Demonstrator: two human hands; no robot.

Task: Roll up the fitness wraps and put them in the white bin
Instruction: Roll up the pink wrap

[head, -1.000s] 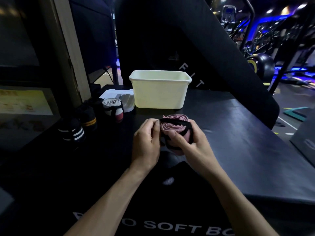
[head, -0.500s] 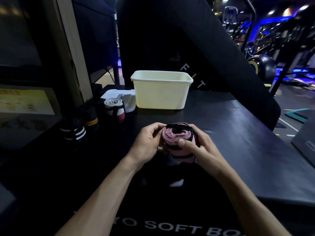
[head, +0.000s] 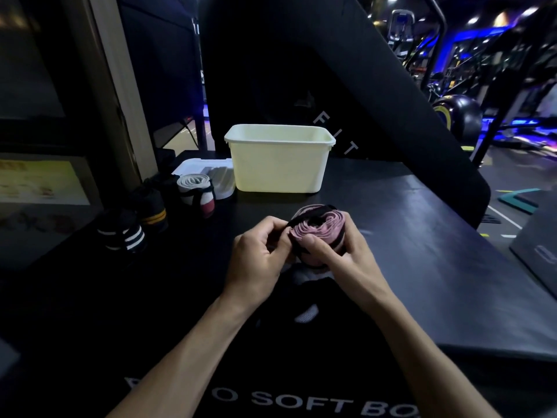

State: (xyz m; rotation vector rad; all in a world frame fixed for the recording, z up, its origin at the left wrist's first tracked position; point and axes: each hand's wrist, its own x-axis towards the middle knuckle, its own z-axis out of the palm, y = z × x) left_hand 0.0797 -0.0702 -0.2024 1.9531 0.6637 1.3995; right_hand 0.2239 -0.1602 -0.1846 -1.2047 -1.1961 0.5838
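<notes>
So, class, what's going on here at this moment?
A person is holding a rolled pink wrap in both hands just above a black padded box. The right hand grips the roll while the left hand pinches its black strap. The white bin stands behind, and three more rolled wraps sit to its left.

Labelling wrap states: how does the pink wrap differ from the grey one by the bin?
The pink wrap is held in both hands, left hand pinching its black strap, right hand gripping the roll. The grey wrap stands untouched on the table. Pink is pink; grey has a red end. Both are rolled.
</notes>
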